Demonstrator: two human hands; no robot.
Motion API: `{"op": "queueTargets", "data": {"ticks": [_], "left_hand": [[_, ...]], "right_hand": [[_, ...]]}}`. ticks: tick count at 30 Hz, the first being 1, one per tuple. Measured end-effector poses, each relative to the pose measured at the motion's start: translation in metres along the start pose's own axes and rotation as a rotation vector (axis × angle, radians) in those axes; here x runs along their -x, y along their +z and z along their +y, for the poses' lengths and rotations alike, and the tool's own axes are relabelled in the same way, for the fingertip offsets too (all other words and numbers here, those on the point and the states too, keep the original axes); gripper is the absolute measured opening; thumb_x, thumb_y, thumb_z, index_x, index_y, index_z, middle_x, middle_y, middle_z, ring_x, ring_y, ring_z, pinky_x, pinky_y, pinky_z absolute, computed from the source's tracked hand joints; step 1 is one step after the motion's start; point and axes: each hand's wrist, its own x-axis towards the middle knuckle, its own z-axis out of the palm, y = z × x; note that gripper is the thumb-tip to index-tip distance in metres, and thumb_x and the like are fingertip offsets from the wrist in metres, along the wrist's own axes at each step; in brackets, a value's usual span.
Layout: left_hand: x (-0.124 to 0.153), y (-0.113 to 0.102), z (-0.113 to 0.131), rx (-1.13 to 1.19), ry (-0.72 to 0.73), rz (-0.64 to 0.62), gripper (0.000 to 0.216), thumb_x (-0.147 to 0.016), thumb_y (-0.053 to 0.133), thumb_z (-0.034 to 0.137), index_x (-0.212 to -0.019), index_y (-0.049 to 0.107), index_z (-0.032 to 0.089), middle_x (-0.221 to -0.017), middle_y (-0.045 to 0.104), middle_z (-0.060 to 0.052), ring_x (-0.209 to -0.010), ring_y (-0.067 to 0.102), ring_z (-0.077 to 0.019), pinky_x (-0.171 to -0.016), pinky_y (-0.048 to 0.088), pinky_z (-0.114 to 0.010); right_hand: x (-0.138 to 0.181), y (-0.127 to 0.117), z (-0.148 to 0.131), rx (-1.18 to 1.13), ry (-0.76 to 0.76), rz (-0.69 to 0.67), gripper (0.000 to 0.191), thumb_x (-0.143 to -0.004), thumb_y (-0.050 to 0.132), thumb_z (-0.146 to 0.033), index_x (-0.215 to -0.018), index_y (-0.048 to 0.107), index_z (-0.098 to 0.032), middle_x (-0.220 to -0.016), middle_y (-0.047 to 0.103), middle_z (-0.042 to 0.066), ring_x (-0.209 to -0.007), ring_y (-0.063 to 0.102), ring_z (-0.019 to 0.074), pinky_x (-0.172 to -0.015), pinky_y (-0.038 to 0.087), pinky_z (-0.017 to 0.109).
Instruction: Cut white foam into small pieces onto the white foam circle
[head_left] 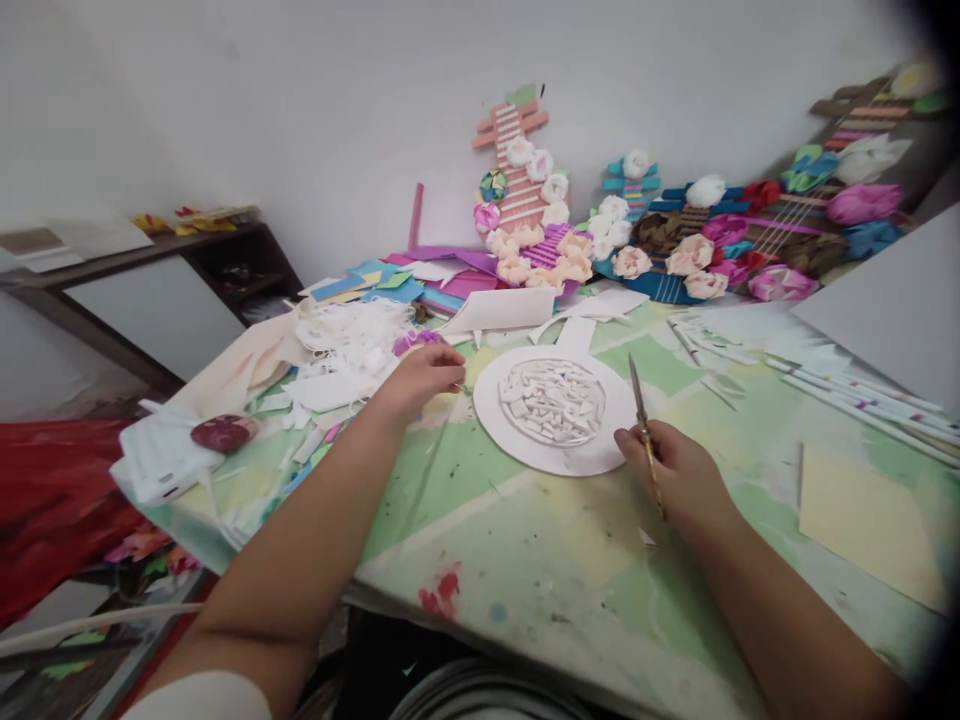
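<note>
A flat white disc (495,440), apparently card, lies on the table with a narrow white strip (576,336) reaching out from its far side. Many small white cut pieces (553,400) fill a ringed circle in its middle. Just left of the disc, my left hand (431,378) hovers with fingers drawn together at the tips; whatever they pinch is too small to name. My right hand (684,475), at the disc's right edge, is closed around slim gold-handled scissors (649,450), seen edge-on, their silver point directed away from me.
Decorated guitar-shaped crafts with paper flowers (525,190) lean against the wall. White string (352,345) and coloured sheets (375,283) pile up at left, near a white power strip (169,455). Rolled paper sticks (862,390) and a yellow sheet (862,520) lie right.
</note>
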Motion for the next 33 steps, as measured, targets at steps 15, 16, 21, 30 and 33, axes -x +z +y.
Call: {"op": "queueTargets", "data": {"ticks": [15,16,21,30,33], "left_hand": [[-0.028,0.059,0.033,-0.241,0.131,-0.414,0.033,-0.057,0.048,0.01,-0.089,0.051,0.018,-0.059,0.044,0.004,-0.05,0.042,-0.0054,-0.048,0.037,-0.019],[-0.028,0.059,0.035,-0.22,0.148,-0.457,0.035,-0.057,0.05,0.012,-0.092,0.05,0.019,-0.067,0.05,0.002,-0.058,0.047,-0.0069,-0.053,0.039,-0.021],[-0.029,0.042,0.037,-0.277,0.298,-0.027,0.032,-0.064,0.048,0.028,-0.094,0.05,0.017,-0.09,0.055,-0.004,-0.078,0.051,-0.0117,-0.068,0.04,-0.024],[-0.031,0.004,-0.019,-0.955,0.141,-0.057,0.018,-0.061,0.046,0.026,-0.067,0.062,0.02,-0.071,0.061,-0.003,-0.069,0.053,-0.0164,-0.063,0.036,-0.025],[-0.032,0.009,-0.023,-0.976,0.162,-0.115,0.019,-0.061,0.047,0.028,-0.07,0.063,0.022,-0.073,0.062,-0.003,-0.068,0.053,-0.0156,-0.062,0.035,-0.024]], "right_hand": [[0.002,-0.002,-0.002,-0.024,-0.027,-0.003,0.037,-0.069,0.035,-0.053,-0.055,0.041,-0.019,-0.048,0.042,-0.004,-0.046,0.038,0.0096,-0.042,0.026,0.02],[0.002,-0.002,-0.003,-0.018,-0.033,-0.009,0.037,-0.069,0.036,-0.053,-0.054,0.04,-0.019,-0.048,0.042,-0.004,-0.046,0.038,0.0096,-0.042,0.026,0.02],[0.001,-0.003,-0.002,-0.024,-0.021,0.005,0.037,-0.068,0.036,-0.053,-0.053,0.039,-0.019,-0.047,0.042,-0.003,-0.046,0.038,0.0097,-0.043,0.026,0.021],[0.002,0.0,-0.005,0.006,-0.075,-0.028,0.038,-0.068,0.036,-0.052,-0.051,0.034,-0.019,-0.046,0.039,-0.004,-0.044,0.034,0.0089,-0.042,0.024,0.02],[0.002,0.0,-0.003,0.015,-0.068,-0.033,0.038,-0.068,0.036,-0.053,-0.051,0.033,-0.019,-0.046,0.038,-0.004,-0.044,0.035,0.0091,-0.042,0.024,0.02]]}}
